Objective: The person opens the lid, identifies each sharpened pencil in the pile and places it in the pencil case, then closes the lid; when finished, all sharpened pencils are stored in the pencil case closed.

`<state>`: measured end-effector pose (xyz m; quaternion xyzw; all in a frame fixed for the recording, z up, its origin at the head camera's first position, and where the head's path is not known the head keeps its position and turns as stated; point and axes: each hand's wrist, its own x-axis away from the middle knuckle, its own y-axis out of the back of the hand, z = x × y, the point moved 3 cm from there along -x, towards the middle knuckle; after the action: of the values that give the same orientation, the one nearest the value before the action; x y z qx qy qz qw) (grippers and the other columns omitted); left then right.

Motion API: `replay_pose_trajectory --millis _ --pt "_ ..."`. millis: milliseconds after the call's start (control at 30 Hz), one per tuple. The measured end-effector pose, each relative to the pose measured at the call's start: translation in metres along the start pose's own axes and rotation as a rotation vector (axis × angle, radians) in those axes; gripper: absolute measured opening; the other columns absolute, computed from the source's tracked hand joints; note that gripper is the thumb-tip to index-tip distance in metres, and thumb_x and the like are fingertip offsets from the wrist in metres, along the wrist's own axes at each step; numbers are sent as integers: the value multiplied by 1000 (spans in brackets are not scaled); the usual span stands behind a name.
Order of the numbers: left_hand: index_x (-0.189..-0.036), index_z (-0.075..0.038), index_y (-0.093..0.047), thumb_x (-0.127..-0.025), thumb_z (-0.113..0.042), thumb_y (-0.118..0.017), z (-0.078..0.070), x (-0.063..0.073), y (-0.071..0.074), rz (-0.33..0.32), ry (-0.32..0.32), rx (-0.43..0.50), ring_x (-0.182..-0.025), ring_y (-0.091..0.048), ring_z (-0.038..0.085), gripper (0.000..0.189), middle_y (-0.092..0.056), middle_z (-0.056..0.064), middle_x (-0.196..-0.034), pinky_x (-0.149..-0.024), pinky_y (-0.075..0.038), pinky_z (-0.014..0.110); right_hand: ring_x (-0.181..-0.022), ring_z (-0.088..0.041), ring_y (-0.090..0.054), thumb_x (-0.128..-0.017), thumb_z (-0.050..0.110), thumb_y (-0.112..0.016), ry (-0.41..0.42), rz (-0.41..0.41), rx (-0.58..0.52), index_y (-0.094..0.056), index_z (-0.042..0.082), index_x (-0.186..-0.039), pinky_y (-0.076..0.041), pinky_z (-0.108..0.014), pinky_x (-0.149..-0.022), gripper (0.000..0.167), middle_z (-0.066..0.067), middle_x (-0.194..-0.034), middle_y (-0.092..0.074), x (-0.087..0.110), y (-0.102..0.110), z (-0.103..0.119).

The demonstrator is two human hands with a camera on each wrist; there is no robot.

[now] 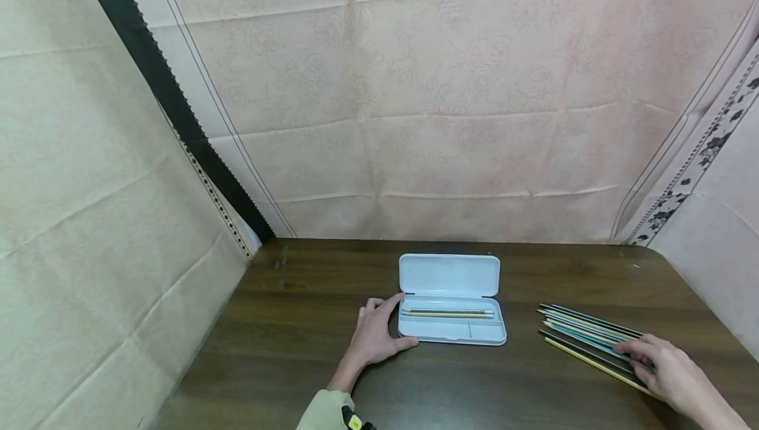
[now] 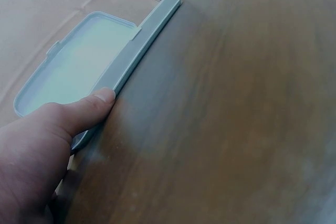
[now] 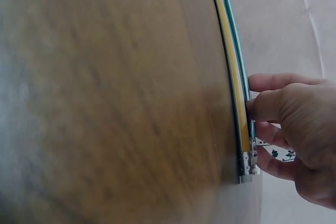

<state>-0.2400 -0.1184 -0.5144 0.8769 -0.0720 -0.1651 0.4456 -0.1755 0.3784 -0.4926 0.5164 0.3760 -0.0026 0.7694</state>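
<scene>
A light-blue pencil case (image 1: 435, 332) lies on the table with its hinged lid (image 1: 449, 274) raised at the back. Several pencils (image 1: 447, 314) lie in its long rear compartment. My left hand (image 1: 375, 334) holds the case's left end, the thumb on the front edge and the fingers near the back corner. To the right, several loose black, teal and yellow pencils (image 1: 572, 325) lie side by side, slanting. At their near ends my right hand (image 1: 663, 367) pinches a teal pencil (image 3: 237, 40); a yellow pencil (image 3: 227, 35) lies beside it in the right wrist view.
The dark wooden table (image 1: 279, 351) ends at a pale patterned cloth (image 1: 450, 153) hanging behind it. Similar cloths hang at the left (image 1: 118, 219) and right (image 1: 723, 239) sides. Table surface lies between the case and the loose pencils.
</scene>
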Motion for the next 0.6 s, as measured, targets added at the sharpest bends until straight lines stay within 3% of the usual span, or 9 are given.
replay_pose_trajectory --millis 167,367,500,600 --pt "-151 -22 -46 -76 -59 -80 1 0 -1 -7 -14 -15 -114 -43 23 89 -57 0 -135 -88 -37 43 -67 4 -38 -56 -16 -81 -33 39 5 -71 11 -89 -28 -18 -58 44 22 -80 -44 -2 0 4" --pt "-151 -22 -46 -77 -59 -79 1 0 -2 -7 -19 -17 -114 -43 23 89 -57 0 -135 -88 -37 43 -69 4 -41 -62 -12 -80 -73 52 9 -71 18 -91 -34 -19 -57 42 22 -81 -46 -10 2 12" --pt "-151 -22 -46 -77 -59 -79 1 0 -1 -6 -19 -19 -113 -43 22 89 -57 0 -135 -88 -36 43 -68 4 -43 -61 -12 -80 -54 20 -23 -71 19 -91 -32 -16 -58 44 21 -81 -48 -19 0 18" --pt "-151 -22 -46 -77 -58 -80 1 0 -1 -6 -16 -19 -113 -43 22 89 -57 0 -135 -88 -36 43 -69 2 -48 -67 -9 -80 -24 12 -43 -72 17 -92 -35 -16 -58 37 16 -80 -54 -27 -4 22"
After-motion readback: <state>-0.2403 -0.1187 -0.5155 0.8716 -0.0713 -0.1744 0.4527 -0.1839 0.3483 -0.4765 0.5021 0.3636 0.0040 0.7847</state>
